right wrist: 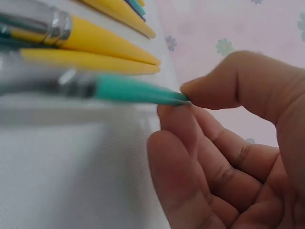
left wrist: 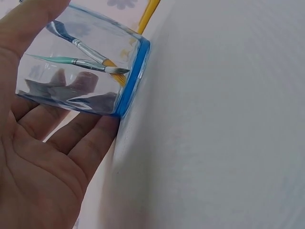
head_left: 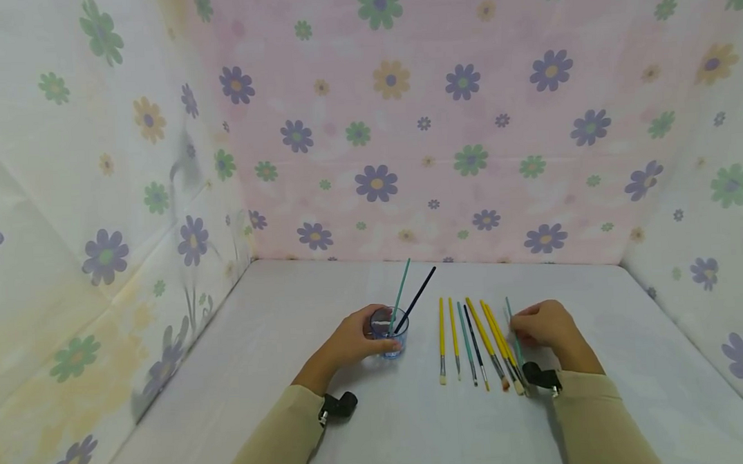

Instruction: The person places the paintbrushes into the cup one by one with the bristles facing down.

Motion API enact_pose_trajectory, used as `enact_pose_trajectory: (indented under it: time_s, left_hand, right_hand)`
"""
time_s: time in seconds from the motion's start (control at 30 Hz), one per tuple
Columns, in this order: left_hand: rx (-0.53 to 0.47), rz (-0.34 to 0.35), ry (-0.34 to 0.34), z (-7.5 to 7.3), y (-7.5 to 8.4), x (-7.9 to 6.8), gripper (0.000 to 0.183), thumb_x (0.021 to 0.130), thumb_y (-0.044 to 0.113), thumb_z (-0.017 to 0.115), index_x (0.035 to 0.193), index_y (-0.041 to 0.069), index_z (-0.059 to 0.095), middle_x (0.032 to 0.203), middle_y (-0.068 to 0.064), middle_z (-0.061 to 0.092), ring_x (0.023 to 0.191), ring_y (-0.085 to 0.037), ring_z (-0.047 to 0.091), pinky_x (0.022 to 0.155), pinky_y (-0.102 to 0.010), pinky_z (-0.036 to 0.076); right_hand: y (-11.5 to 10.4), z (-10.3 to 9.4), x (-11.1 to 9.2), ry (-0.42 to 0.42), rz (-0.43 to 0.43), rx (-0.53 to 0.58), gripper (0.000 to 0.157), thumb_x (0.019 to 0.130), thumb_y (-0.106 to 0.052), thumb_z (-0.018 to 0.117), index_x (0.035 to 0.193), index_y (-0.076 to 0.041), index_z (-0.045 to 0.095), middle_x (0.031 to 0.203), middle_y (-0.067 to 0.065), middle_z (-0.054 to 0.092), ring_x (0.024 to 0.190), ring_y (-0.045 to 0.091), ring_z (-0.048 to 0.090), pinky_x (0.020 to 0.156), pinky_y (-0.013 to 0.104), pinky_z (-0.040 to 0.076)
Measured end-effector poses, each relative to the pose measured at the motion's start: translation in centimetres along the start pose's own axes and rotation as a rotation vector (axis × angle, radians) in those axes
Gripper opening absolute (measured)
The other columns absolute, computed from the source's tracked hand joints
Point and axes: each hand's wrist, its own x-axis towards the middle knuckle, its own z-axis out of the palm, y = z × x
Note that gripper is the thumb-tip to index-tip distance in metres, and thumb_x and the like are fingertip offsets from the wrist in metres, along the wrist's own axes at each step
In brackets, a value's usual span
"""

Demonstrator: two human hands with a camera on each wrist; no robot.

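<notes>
Two brushes (head_left: pixel 415 299) lean in the cup (head_left: pixel 390 347) our left hand (head_left: pixel 351 338) grips, nearer the tabletop's (head_left: pixel 277 347) left edge; our right hand (head_left: pixel 546 325) pinches a teal brush (right wrist: pixel 128 90) beside more brushes (head_left: pixel 441 329), nearer the right.

Pink flowered back wall (head_left: pixel 430 143), pale flowered side walls (head_left: pixel 53 204), white tabletop (head_left: pixel 216 377) between

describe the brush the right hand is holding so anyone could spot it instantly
On the white table, find the row of brushes right of the clear cup. At the row's right end, the right hand pinches a teal brush. It alone there is held, teal against the yellow-handled brushes beside it.
</notes>
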Motion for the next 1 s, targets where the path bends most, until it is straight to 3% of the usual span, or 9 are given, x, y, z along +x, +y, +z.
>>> enact_pose_trajectory:
  time_s: [0.23, 0.63, 0.87, 1.0]
  left_hand:
    - [-0.041, -0.007, 0.008, 0.4, 0.2, 0.2, 0.075, 0.08, 0.043, 0.089, 0.143, 0.023, 0.055, 0.135, 0.0, 0.066, 0.123, -0.02, 0.065, 0.109, -0.045, 0.053]
    - [-0.231, -0.077, 0.058, 1.7, 1.7, 0.4, 0.077, 0.083, 0.023, 0.089, 0.148, 0.014, 0.049, 0.15, -0.007, 0.056, 0.14, -0.03, 0.054, 0.118, -0.049, 0.042]
    - [-0.313, -0.104, 0.1, 2.5, 2.1, 0.5, 0.087, 0.081, 0.016, 0.089, 0.155, 0.016, 0.043, 0.153, -0.007, 0.054, 0.143, -0.032, 0.051, 0.12, -0.051, 0.039]
    - [-0.327, -0.109, 0.108, 2.3, 2.3, 0.4, 0.089, 0.079, 0.016, 0.09, 0.155, 0.018, 0.043, 0.154, -0.007, 0.054, 0.145, -0.031, 0.049, 0.121, -0.051, 0.037]
  right_hand:
    - [-0.3, -0.3, 0.0, 0.015, -0.026, 0.168, 0.044, 0.092, -0.019, 0.073, 0.125, 0.01, 0.065, 0.096, 0.016, 0.073, 0.076, 0.018, 0.07, 0.07, 0.032, 0.064]
    - [-1.8, -0.8, -1.1, 0.039, -0.116, 0.258, 0.048, 0.097, -0.024, 0.072, 0.132, 0.007, 0.061, 0.113, 0.02, 0.072, 0.083, 0.016, 0.073, 0.076, 0.032, 0.064]
    - [-2.8, -1.2, -2.0, 0.073, -0.165, 0.32, 0.05, 0.099, -0.025, 0.07, 0.136, 0.005, 0.057, 0.12, 0.022, 0.072, 0.099, 0.027, 0.076, 0.08, 0.031, 0.064]
    - [-3.4, -1.5, -2.4, 0.096, -0.198, 0.349, 0.049, 0.099, -0.026, 0.07, 0.136, 0.004, 0.057, 0.118, 0.02, 0.073, 0.09, 0.018, 0.077, 0.081, 0.031, 0.064]
